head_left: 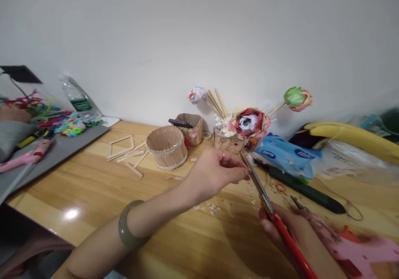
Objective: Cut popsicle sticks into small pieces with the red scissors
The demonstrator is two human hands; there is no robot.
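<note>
My right hand [288, 233] is closed round the red handles of the scissors [262, 192], whose blades point up and away. Close to the blade tips, my left hand [215, 173] has its thumb and fingers pinched together; what lies between them is too small to make out. A green bangle [131, 225] circles my left wrist. Small pale wood chips [208, 208] lie on the wooden table [102, 196] beneath my hands.
Behind stand a round wooden-stick basket [166, 148], a smaller basket [195, 131] with a phone on it, and paper flowers [251, 123]. Wipes [288, 154], bananas [349, 135] and a pink glue gun [358, 250] are right. Sticks [124, 150] and another person's hand [14, 115] are left.
</note>
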